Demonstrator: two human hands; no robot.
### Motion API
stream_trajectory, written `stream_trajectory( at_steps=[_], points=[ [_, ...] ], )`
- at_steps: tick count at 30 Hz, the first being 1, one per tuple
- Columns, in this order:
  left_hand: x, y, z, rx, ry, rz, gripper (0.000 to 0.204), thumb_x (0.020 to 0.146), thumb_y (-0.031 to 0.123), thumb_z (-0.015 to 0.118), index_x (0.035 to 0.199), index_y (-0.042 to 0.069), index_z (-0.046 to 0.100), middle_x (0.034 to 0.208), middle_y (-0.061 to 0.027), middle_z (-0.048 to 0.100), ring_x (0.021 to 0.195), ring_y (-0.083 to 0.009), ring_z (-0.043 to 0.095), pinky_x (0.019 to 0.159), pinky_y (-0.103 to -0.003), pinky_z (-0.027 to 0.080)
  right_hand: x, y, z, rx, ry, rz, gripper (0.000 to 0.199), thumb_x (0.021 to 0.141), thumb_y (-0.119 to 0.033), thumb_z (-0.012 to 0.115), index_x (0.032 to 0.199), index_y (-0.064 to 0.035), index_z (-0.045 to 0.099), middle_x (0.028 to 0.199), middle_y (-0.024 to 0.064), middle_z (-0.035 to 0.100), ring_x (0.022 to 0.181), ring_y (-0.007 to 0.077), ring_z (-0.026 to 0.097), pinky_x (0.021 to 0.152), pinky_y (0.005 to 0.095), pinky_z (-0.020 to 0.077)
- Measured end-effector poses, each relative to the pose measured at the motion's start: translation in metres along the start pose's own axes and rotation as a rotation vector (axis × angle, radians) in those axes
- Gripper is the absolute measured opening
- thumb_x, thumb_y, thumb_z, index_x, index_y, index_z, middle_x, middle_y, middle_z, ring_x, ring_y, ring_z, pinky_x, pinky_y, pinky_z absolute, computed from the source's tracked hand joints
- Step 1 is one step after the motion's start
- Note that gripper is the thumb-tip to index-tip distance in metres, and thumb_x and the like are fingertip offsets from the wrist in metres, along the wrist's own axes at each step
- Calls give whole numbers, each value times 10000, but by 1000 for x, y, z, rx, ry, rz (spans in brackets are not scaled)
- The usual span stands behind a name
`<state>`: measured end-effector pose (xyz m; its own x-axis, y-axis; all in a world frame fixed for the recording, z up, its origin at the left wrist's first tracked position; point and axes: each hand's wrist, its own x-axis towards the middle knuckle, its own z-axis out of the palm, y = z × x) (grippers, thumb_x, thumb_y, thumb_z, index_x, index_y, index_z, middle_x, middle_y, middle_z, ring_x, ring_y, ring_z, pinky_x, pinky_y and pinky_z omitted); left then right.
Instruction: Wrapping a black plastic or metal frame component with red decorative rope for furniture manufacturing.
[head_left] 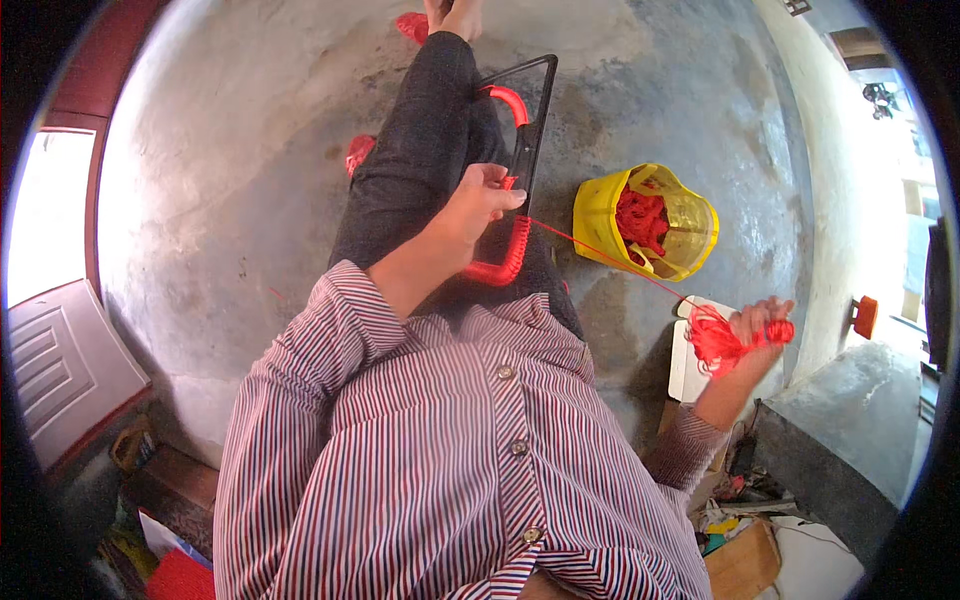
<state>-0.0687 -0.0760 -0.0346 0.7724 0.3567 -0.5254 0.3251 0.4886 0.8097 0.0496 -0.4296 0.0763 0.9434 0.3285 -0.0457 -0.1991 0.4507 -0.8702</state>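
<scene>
A black frame [549,95] with rounded corners lies across my lap. Red cord wrapping [519,250] covers its near bend in tight coils, and another red section [512,104] curves at the far end. My left hand [477,203] pinches the frame's side between thumb and fingers, at a short red-wrapped bit. From there a thin red cord [600,252] runs taut to the right. Out at the right, my right hand [762,325] is closed round a loose bundle of red cord [715,340], whose loops hang out toward the frame.
On the grey floor [680,110], right of my legs, stands a yellow bucket [590,215] with red cord inside. A grey concrete block [850,410] rises at the right, beside clutter and a wooden board [745,565]. A white panel [75,360] leans at the left.
</scene>
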Motion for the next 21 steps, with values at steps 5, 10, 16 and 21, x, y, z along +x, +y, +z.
stream_trajectory(
  at_steps=[5, 10, 16, 21],
  points=[
    [-48, 30, 19, 738, -18, 815, 429, 688, 131, 698, 1073, 10, 552, 1072, -156, 545, 1015, -295, 537, 921, -381, 420, 1, 72, 56, 75, 360, 159, 242, 956, -300, 485, 990, -65, 531, 697, -21, 498, 614, 98, 463, 553, 245, 397],
    [-83, 26, 45, 565, -412, 878, 441, 766, 153, 712, 1149, 17, 539, 1078, -126, 588, 1045, -277, 559, 929, -376, 428, -13, 127, 135, -470, -35, -212, 397, 964, -407, 449, 1078, -28, 486, 884, 28, 532, 759, 118, 513, 722, 263, 437],
    [-84, 78, 35, -157, -354, 393, 282, 943, 175, 532, 1159, -2, 495, 899, -40, 579, 838, -145, 574, 793, -280, 464, 3, 135, 162, -41, -488, 162, 560, 966, -460, 404, 1245, 25, 418, 1160, 118, 524, 1041, 160, 510, 904, 295, 392],
    [-59, 164, -23, -501, -243, 718, 301, 928, 196, 504, 1147, -10, 506, 875, -36, 561, 804, -137, 546, 750, -292, 455, 14, 120, 127, 210, -630, 437, 381, 947, -256, 500, 1233, -6, 472, 588, -20, 454, 458, 67, 355, 413, 227, 251]
  ],
)
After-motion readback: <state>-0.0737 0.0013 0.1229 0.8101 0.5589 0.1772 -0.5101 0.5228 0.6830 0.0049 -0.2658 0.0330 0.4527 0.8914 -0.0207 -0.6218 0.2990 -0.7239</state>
